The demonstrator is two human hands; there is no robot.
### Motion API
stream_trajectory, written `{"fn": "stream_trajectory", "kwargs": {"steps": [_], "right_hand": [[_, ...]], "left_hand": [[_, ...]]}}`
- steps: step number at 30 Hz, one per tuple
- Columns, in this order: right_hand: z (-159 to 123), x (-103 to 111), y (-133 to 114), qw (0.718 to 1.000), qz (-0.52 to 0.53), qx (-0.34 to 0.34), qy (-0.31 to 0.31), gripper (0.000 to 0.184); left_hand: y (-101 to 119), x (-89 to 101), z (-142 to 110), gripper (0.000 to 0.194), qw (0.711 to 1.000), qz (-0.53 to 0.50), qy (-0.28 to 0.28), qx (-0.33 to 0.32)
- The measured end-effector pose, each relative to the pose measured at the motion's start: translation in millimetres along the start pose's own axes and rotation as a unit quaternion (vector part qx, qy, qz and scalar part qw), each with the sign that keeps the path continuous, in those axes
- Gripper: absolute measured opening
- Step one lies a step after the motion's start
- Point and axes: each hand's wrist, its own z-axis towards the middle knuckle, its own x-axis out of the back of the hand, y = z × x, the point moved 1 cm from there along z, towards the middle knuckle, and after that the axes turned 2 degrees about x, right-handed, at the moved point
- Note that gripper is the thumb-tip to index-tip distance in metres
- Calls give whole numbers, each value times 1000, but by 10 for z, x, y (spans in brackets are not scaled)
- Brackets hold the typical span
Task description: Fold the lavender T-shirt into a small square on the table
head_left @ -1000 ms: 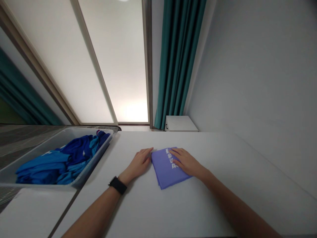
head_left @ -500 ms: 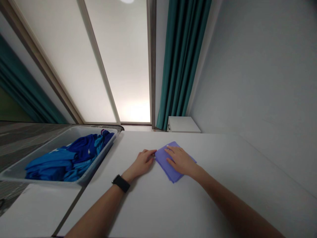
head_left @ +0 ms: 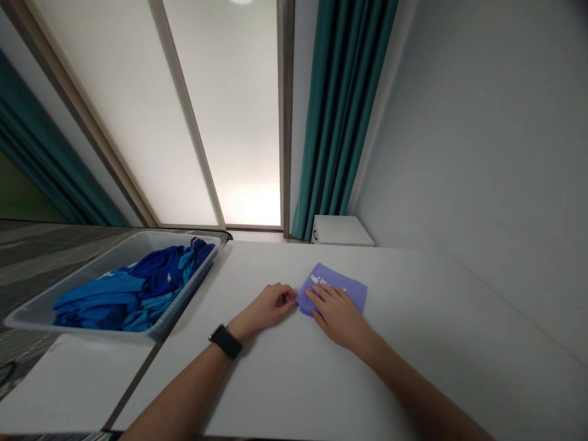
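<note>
The periwinkle cloth [head_left: 349, 288] bears white characters [head_left: 328, 283]; left of it, a grey tray [head_left: 190, 288] holds royal-blue and turquoise garments [head_left: 133, 294]; beyond it hangs a teal curtain [head_left: 342, 122].

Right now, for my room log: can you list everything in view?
folded purple cloth with white lettering: 1, purple, on the table under the right hand
grey plastic tub: 1, grey, at the table's left side
blue garments: several, blue and teal, heaped in the tub
white table: 1, white, in front of the person
lower white surface: 1, white, left of the table
teal curtains: 2, teal, ahead and far left
frosted glass panels: 2, milky white, ahead
white cabinet: 1, white, beyond the table
black wristwatch: 1, black, on the left wrist
left hand: 1, at the cloth's left edge
right hand: 1, flat on the cloth
</note>
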Motion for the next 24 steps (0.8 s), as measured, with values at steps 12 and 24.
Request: {"fn": "stream_trajectory", "kwargs": {"steps": [12, 24], "right_hand": [[-412, 132, 311, 994, 71, 75, -32, 68], [-715, -124, 579, 986, 99, 87, 105, 57]], "left_hand": [[7, -133, -22, 8, 992, 126, 20, -4], [103, -110, -26, 19, 984, 150, 28, -88]]}}
